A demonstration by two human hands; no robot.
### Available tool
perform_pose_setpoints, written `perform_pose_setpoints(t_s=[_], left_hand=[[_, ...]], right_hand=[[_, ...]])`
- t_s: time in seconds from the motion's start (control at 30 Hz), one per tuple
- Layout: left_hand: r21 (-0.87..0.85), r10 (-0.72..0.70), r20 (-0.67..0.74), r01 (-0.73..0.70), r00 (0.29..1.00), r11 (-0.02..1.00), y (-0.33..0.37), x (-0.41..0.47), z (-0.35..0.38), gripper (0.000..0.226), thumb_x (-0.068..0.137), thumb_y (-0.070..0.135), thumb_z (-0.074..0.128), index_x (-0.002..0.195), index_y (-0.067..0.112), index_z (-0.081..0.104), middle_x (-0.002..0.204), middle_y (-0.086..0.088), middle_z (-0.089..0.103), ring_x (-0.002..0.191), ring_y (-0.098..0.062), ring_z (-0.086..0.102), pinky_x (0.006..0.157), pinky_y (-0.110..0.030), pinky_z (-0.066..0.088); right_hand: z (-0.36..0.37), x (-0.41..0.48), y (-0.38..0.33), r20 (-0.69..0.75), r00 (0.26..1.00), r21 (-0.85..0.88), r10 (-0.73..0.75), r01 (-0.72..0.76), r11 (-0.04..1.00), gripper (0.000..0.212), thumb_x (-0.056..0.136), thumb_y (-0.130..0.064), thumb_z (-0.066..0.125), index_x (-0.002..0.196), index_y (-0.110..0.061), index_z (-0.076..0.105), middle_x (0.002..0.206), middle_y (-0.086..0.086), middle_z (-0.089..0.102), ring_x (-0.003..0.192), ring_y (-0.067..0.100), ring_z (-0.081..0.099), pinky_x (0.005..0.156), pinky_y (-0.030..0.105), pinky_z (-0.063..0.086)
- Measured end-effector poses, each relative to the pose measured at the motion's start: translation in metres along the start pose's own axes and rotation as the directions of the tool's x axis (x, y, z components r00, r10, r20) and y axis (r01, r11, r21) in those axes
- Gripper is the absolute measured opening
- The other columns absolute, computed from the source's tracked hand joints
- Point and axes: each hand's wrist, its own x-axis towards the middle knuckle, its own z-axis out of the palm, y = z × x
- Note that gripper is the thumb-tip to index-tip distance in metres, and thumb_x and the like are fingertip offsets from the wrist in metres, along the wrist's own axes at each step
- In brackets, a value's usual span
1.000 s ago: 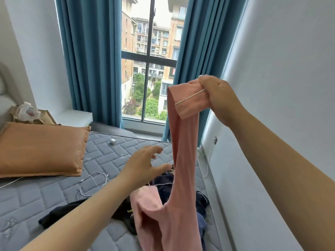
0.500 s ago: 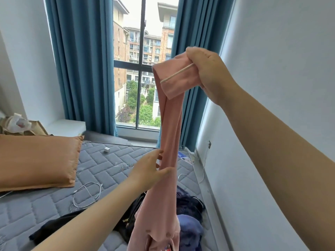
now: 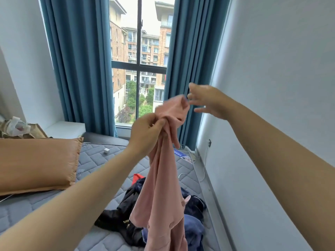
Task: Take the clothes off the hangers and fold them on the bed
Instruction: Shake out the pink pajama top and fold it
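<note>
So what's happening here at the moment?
A person is holding a pink garment up over the bed. The left hand grips it bunched near its top; the right hand is open beside the top edge, fingers spread, holding nothing. No hanger shows. A pile of dark clothes lies on the bed below.

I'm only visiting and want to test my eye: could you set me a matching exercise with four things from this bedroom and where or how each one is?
Things:
1. pink garment
2. orange pillow
3. right hand
4. dark clothes

States:
A. heaped on the bed
B. open, raised in the air
C. hanging from the left hand, which grips it
D. lying flat on the bed, at the picture's left

Pairs: 1-C, 2-D, 3-B, 4-A
</note>
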Motion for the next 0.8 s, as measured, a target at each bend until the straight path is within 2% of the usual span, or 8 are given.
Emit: perform_pose_setpoints(t_s=[0.07,0.13,0.3,0.4,0.5,0.6,0.7,0.8], left_hand=[[-0.050,0.029,-0.003,-0.029,1.000,0.998,0.015,0.011,-0.005,0.015,0.092,0.012,0.059,0.080,0.006,0.067,0.071,-0.009,0.068,0.064,-0.019,0.069,0.065,-0.035,0.059],[-0.061,0.051,-0.022,-0.053,0.998,0.997,0.025,0.019,-0.009,0.015,0.094,0.011,0.058,0.084,0.003,0.067,0.075,-0.012,0.069,0.063,-0.017,0.069,0.061,-0.025,0.058],[-0.080,0.087,-0.053,-0.091,0.995,0.993,0.043,0.030,-0.013,0.015,0.095,0.010,0.055,0.086,0.003,0.066,0.078,-0.013,0.067,0.065,-0.018,0.068,0.061,-0.022,0.055],[-0.092,0.131,-0.037,-0.134,0.991,0.987,0.057,0.030,-0.012,0.016,0.095,0.010,0.055,0.089,0.000,0.066,0.077,-0.010,0.068,0.064,-0.015,0.068,0.059,-0.019,0.053],[-0.093,0.193,-0.036,-0.196,0.980,0.976,0.071,0.029,-0.017,0.017,0.095,0.011,0.055,0.089,0.000,0.067,0.074,-0.007,0.068,0.064,-0.013,0.068,0.058,-0.017,0.052],[-0.065,0.181,-0.093,-0.187,0.979,0.980,0.070,0.034,-0.033,0.018,0.095,0.015,0.055,0.088,0.003,0.067,0.078,-0.010,0.068,0.068,-0.015,0.069,0.063,-0.024,0.056],[0.144,0.058,-0.170,-0.033,0.984,0.989,0.046,0.038,-0.058,0.022,0.095,0.021,0.052,0.093,0.003,0.064,0.090,-0.016,0.069,0.085,-0.028,0.069,0.079,-0.045,0.057],[0.378,0.001,-0.157,0.059,0.988,0.924,0.020,0.030,-0.075,0.023,0.094,0.024,0.050,0.095,0.005,0.061,0.093,-0.014,0.067,0.083,-0.029,0.065,0.073,-0.040,0.055]], right_hand=[[0.004,-0.006,0.027,-0.002,1.000,-0.077,-0.027,0.027,0.997,0.033,0.098,-0.026,0.054,0.128,-0.014,0.054,0.123,0.002,0.061,0.114,0.018,0.060,0.095,0.037,0.051],[0.013,-0.015,0.051,0.072,0.996,-0.063,-0.057,0.062,0.996,0.031,0.093,-0.018,0.060,0.124,-0.017,0.058,0.118,0.000,0.066,0.109,0.015,0.063,0.095,0.036,0.053],[0.041,-0.038,0.092,0.335,0.942,-0.043,0.026,-0.012,0.999,0.038,0.088,-0.017,0.068,0.125,-0.018,0.061,0.115,-0.005,0.069,0.108,0.013,0.065,0.096,0.033,0.053],[0.057,-0.045,0.102,0.424,0.905,-0.047,0.042,-0.024,0.999,0.039,0.086,-0.023,0.070,0.124,-0.026,0.062,0.115,-0.010,0.070,0.110,0.010,0.064,0.097,0.033,0.050],[0.071,-0.043,0.103,0.344,0.938,-0.047,-0.036,0.056,0.997,0.026,0.089,-0.020,0.068,0.115,-0.021,0.070,0.107,-0.007,0.073,0.103,0.008,0.067,0.096,0.030,0.050],[0.072,-0.040,0.101,0.200,0.972,-0.106,-0.120,0.143,0.984,0.013,0.090,-0.016,0.064,0.096,-0.009,0.074,0.085,-0.001,0.072,0.080,0.015,0.066,0.082,0.030,0.052],[0.071,-0.040,0.096,0.052,0.977,-0.103,-0.208,0.213,0.972,0.031,0.092,-0.016,0.061,0.061,-0.010,0.057,0.059,-0.002,0.046,0.058,0.009,0.042,0.065,0.026,0.038],[0.076,-0.041,0.083,-0.028,0.955,-0.101,-0.296,0.291,0.951,0.038,0.091,-0.015,0.061,0.054,-0.025,0.057,0.050,-0.011,0.043,0.053,0.003,0.039,0.057,0.018,0.033]])
